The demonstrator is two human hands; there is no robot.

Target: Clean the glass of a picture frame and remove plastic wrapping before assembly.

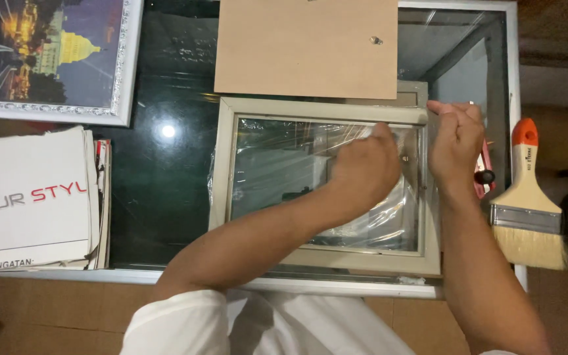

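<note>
Left hand [363, 167] pressing white cloth [365, 133] onto framed glass [277, 171]; right hand [455, 141] fisted at frame [327, 110] corner, contents unclear.

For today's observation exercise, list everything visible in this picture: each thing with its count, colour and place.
Picture frame: one, beige, centre of table, clear film inside.
Backing board: one, brown, above the frame.
Framed night picture: one, silver border, top left.
Stack of printed boxes: one, white, left.
Paintbrush: one, orange-tipped pale handle, right edge.
Cutter: one, pink, beside the right hand.
Glass table: one, dark.
Left hand: over the film.
Right hand: at the frame's right rail.
</note>
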